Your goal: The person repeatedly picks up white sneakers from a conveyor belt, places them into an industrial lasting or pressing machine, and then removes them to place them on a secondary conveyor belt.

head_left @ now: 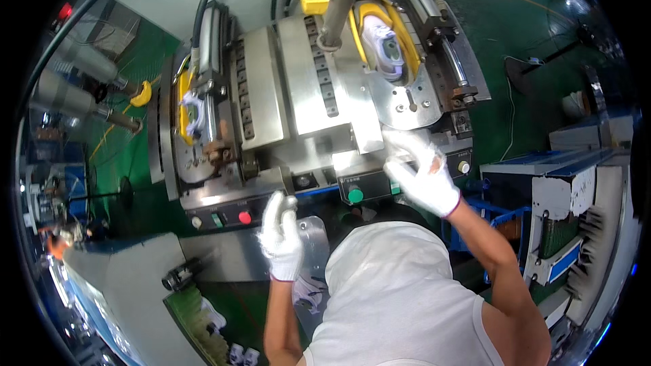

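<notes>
My right hand (426, 179), in a white glove, hovers at the front edge of the press machine, close to the green button (355, 195) panel. Its fingers are apart, with nothing visible in them. Lower and to the left, my gloved left hand (281, 240) is raised before the front panel near the red button (245, 217). Its fingers point up, and it appears to hold nothing. Beyond my right hand, a white shoe (381, 44) sits inside a yellow mould (411, 41). Another white shoe (192, 114) is in the left station, partly hidden by a cylinder.
Metal cylinders and a vertical rod (336, 17) rise over the machine's steel plates (308, 85). White shoes (308, 293) lie beside my left forearm, and more (211, 315) at lower left. At right stands a worn white rack (563, 196) with bristles; a cable (510, 118) trails on the floor.
</notes>
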`<state>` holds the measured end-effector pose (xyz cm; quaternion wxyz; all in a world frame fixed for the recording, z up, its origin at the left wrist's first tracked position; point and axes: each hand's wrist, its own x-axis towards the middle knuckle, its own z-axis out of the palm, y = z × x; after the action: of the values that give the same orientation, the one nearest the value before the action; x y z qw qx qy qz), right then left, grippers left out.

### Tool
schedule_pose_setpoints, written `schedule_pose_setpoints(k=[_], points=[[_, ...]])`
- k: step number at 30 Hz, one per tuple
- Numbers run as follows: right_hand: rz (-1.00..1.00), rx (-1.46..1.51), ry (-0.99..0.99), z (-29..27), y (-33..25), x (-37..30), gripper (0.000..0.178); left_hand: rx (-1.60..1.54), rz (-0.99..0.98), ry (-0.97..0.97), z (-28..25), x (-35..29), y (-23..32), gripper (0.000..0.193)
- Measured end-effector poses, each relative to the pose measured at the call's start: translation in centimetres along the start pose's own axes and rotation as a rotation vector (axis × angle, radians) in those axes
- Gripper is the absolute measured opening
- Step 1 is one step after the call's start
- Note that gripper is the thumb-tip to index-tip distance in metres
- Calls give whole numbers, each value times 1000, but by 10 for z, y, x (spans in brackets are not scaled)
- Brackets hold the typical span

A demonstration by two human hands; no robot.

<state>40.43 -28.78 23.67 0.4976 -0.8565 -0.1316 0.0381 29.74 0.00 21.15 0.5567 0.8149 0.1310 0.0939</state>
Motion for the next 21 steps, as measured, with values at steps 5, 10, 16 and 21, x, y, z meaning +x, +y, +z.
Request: schedule_pose_setpoints(k=[5,10,16,21], points=[[-318,-251,-479,78,51,-74,58,161,-415,148,32,-128,-92,45],[-479,-583,-577,108,51,-89,66,18,-603,222,36,-208,-108,44],[-680,-945,-263,157,113,-91,69,109,-533,199,16,-234,-136,43],[-300,-717,-464,130,15,-91,66,231,-418,88,-12,-234,-174,41]])
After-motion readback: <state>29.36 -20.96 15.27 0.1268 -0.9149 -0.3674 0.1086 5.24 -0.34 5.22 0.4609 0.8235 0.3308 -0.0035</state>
